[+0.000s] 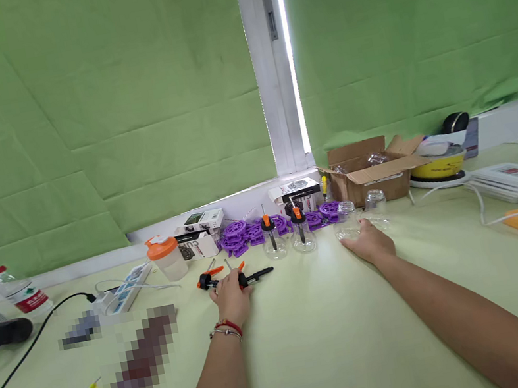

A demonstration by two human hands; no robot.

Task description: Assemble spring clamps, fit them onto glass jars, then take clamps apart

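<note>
My left hand (232, 299) is closed around a black bottle top with an orange lever, which lies flat on the table. A second black-and-orange bottle top (206, 279) lies just to its left. My right hand (370, 242) is at the base of a clear glass bottle (347, 218), its fingers closed on it and partly hidden. Beside it stands another clear glass bottle (376, 202). Between my hands, two glass bottles stand upright with black-and-orange tops fitted: a left capped bottle (275, 248) and a right capped bottle (304, 243).
Purple plastic parts (241, 236) lie behind the bottles, near small printed boxes (198, 245). An open cardboard box (371, 184) stands at the back right. At left are an orange-lidded cup (168, 260), a power strip (130, 289) and cables.
</note>
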